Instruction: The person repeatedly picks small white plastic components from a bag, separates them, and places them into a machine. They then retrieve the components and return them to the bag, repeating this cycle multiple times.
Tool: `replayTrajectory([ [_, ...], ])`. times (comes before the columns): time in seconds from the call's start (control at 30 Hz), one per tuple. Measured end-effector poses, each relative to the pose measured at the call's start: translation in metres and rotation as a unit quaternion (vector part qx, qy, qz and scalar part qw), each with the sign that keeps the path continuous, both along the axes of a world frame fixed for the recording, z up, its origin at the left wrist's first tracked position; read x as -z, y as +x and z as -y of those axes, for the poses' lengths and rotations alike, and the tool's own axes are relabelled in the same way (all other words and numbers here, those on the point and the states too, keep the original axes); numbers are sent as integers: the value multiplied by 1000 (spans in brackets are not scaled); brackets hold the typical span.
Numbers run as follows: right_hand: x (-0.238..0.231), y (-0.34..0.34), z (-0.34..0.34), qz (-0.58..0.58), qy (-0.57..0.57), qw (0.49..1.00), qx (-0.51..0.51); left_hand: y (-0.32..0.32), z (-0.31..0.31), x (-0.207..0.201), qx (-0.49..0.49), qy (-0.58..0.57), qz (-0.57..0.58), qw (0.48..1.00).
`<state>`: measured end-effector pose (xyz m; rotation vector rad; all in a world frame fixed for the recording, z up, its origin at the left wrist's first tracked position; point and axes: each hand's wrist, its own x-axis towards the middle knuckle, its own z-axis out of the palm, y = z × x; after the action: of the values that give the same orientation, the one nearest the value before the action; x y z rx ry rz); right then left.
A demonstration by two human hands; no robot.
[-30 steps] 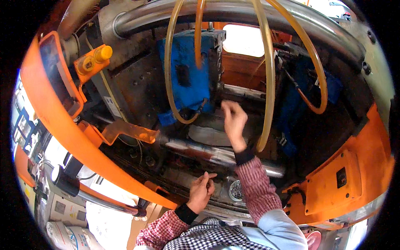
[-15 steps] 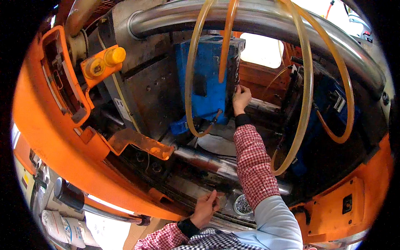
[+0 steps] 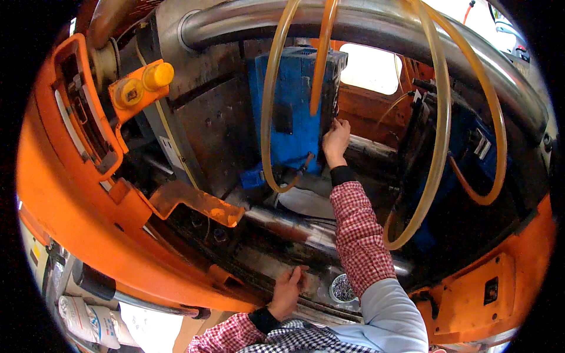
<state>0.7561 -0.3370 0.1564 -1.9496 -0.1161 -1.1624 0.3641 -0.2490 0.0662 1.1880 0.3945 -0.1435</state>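
Observation:
My right hand [image 3: 336, 143] reaches deep into the machine, up against the right-hand face of a blue mold block [image 3: 299, 132]. Its thumb and fingertips are pinched together there, and whatever they hold is too small or hidden to see. Low in front, my left hand [image 3: 286, 292] hovers by the machine's near ledge with its fingers curled in. What it holds, if anything, is hidden. Just right of it stands a small round cup [image 3: 341, 288] filled with many tiny metallic pieces.
Yellowish hoses [image 3: 438, 135] loop down on both sides of my right arm. A thick steel bar [image 3: 353, 23] crosses above, and another steel bar [image 3: 288, 226] runs beneath my arm. An orange bracket [image 3: 197, 203] juts in from the left. A second blue mold half [image 3: 471, 138] faces from the right.
My right hand has shifted slightly left and down along the mold block's face. My left hand stays by the ledge, its fingers slightly re-posed.

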Motion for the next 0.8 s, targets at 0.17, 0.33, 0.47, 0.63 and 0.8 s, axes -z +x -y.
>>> replayTrajectory([
  [0.17,-8,-7,25,-61,-128,990,-13,-1,-5,18,40,9,86,995],
  [0.33,-13,-92,31,-29,-105,981,-160,2,-3,-4,17,-95,60,994],
  [0.47,-16,-261,30,-211,-248,795,-512,-2,-8,-17,-5,-100,13,995],
  [0.63,36,-323,44,-185,-241,834,-460,4,-1,-6,31,-191,60,979],
  [0.8,39,-331,52,-111,-235,854,-450,5,0,-9,68,-200,94,973],
])
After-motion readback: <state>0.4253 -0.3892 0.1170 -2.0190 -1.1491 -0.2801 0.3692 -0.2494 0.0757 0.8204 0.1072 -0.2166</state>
